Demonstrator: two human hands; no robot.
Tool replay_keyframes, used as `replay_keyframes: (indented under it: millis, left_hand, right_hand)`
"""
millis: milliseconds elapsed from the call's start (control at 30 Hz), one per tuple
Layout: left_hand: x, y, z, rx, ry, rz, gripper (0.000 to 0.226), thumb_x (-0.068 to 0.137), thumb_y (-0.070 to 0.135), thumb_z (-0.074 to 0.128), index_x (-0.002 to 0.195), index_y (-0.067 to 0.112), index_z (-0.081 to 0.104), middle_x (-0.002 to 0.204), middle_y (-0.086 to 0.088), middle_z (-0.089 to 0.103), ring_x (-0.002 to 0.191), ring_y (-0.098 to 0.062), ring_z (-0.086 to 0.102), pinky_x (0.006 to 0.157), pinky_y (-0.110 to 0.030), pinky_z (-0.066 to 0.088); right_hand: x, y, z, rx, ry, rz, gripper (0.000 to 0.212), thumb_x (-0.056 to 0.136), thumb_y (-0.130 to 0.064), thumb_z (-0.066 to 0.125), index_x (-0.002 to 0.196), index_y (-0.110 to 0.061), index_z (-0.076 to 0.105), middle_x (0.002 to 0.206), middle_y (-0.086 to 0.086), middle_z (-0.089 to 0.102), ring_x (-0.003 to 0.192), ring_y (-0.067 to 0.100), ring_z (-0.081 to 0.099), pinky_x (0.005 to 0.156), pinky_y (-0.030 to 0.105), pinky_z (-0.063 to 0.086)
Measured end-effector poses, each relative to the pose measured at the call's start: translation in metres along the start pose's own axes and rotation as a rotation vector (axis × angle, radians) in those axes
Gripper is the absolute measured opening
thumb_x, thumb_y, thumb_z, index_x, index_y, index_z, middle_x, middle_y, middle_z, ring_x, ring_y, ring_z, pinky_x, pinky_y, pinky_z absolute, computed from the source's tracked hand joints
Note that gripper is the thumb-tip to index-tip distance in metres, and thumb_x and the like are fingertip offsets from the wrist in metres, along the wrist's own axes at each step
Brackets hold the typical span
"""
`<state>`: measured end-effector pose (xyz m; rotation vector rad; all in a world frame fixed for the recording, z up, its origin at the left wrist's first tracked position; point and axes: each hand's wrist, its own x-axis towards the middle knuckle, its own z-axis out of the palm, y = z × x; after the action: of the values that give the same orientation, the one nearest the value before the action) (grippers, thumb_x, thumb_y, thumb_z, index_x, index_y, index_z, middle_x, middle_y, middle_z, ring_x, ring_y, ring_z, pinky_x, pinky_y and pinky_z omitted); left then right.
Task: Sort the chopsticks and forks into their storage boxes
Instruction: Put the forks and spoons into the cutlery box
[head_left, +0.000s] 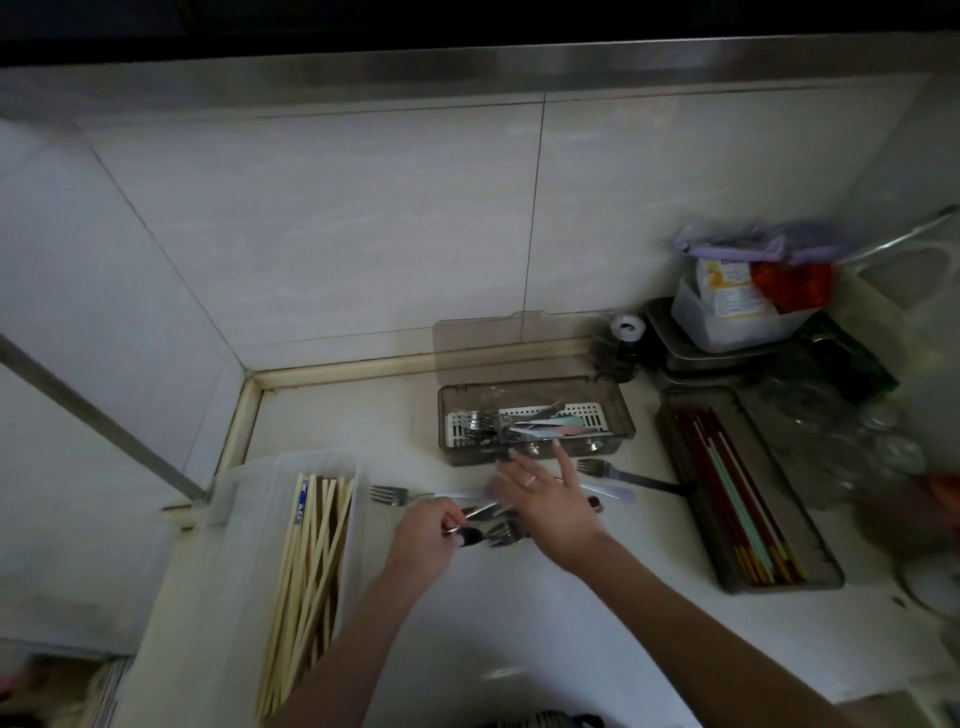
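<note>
My left hand (428, 540) pinches the dark handle of a fork (488, 535) lying on the white counter (519, 613). My right hand (545, 499) hovers just in front of the smoky fork box (535, 423), fingers spread and holding nothing. That box has its lid up and holds several forks on a white grate. More loose forks lie on the counter: one with a pale handle (395, 494), one with a dark handle (623, 472). A clear tray (249, 499) at the left holds pale wooden chopsticks (306, 561). A dark tray (810, 582) at the right holds red, green and yellow chopsticks (737, 488).
Tiled walls meet in a corner behind the counter. At the back right stand stacked containers with a purple bag (743, 291), a small dark jar (626, 343) and glassware (852, 431). The counter's front edge runs near my forearms.
</note>
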<state>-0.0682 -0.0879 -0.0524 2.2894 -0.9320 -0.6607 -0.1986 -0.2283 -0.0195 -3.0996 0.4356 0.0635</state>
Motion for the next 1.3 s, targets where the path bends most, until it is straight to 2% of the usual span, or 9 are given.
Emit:
replay_keyframes:
  millis: [167,267,367,600,767,1033,1167,1233,1300]
  left_hand:
    - [-0.009,-0.002,0.005,0.033,-0.007,0.062,0.023,0.072,0.002,0.065,0.075,0.024,0.06,0.069,0.011,0.046,0.064,-0.006,0.046,0.065,-0.022,0.039]
    - [-0.011,-0.004,0.007,0.057,0.003,0.089,0.021,0.073,0.004,0.062,0.076,0.025,0.058,0.073,0.007,0.051,0.07,-0.014,0.052,0.07,-0.028,0.044]
    - [-0.01,-0.005,0.008,0.069,0.018,0.074,0.015,0.074,0.007,0.063,0.077,0.022,0.061,0.077,0.003,0.061,0.073,-0.017,0.059,0.069,-0.028,0.046]
    - [-0.016,0.002,0.009,0.111,0.014,0.122,0.015,0.075,0.009,0.062,0.079,0.022,0.059,0.078,0.007,0.053,0.074,-0.016,0.055,0.069,-0.029,0.043]
    - [-0.017,0.0,0.007,0.035,-0.017,0.118,0.036,0.074,0.008,0.063,0.069,0.038,0.045,0.079,0.008,0.057,0.075,-0.012,0.056,0.071,-0.026,0.046]
    - [-0.005,0.009,-0.003,-0.062,0.203,0.114,0.012,0.089,0.017,0.06,0.081,0.023,0.052,0.077,0.007,0.062,0.07,-0.007,0.058,0.06,-0.021,0.046]
    - [0.002,0.03,-0.013,-0.264,0.259,0.1,0.011,0.087,0.009,0.061,0.082,0.018,0.057,0.069,0.008,0.061,0.06,-0.001,0.055,0.055,-0.012,0.042]
    - [0.006,0.035,-0.018,-0.331,0.272,0.091,0.009,0.089,0.012,0.059,0.088,0.019,0.055,0.074,0.004,0.064,0.065,-0.006,0.062,0.061,-0.02,0.05]
    - [0.006,0.033,-0.021,-0.314,0.27,0.074,0.007,0.092,0.015,0.055,0.094,0.021,0.051,0.078,0.002,0.065,0.068,-0.011,0.065,0.063,-0.027,0.054]
  right_hand:
    - [-0.009,-0.011,0.019,-0.003,-0.142,0.143,0.045,0.089,-0.005,0.048,0.133,-0.014,0.046,0.141,0.009,0.045,0.14,0.022,0.026,0.112,0.052,-0.012]
    - [-0.016,-0.004,0.024,0.112,-0.111,0.19,0.032,0.093,-0.014,0.045,0.124,-0.018,0.05,0.132,0.005,0.052,0.13,0.022,0.037,0.114,0.044,0.011]
    - [-0.019,0.0,0.024,0.237,-0.081,0.189,0.022,0.096,-0.025,0.041,0.112,-0.018,0.054,0.123,0.002,0.054,0.121,0.024,0.043,0.102,0.038,0.028]
    - [-0.02,0.0,0.02,0.239,-0.121,0.161,0.02,0.094,-0.027,0.045,0.111,-0.019,0.054,0.124,0.001,0.051,0.121,0.022,0.04,0.098,0.035,0.03]
    - [-0.019,-0.004,0.02,0.222,-0.086,0.16,0.024,0.091,-0.02,0.05,0.115,-0.019,0.052,0.126,0.003,0.052,0.12,0.024,0.042,0.1,0.035,0.029]
    - [-0.018,0.011,-0.001,0.314,0.153,0.268,0.017,0.095,-0.027,0.041,0.109,-0.023,0.05,0.105,-0.001,0.062,0.102,0.024,0.051,0.09,0.039,0.034]
    - [-0.005,0.025,-0.004,0.233,0.227,0.136,0.021,0.085,-0.023,0.066,0.104,-0.032,0.064,0.09,-0.003,0.065,0.089,0.024,0.061,0.082,0.044,0.042]
    - [0.005,0.034,-0.008,0.211,0.273,0.133,0.033,0.074,-0.012,0.075,0.101,-0.031,0.07,0.081,-0.001,0.063,0.082,0.027,0.062,0.077,0.045,0.043]
    - [0.018,0.046,-0.018,0.187,0.269,0.237,0.037,0.079,-0.006,0.068,0.108,-0.03,0.069,0.09,0.002,0.062,0.093,0.029,0.058,0.085,0.045,0.039]
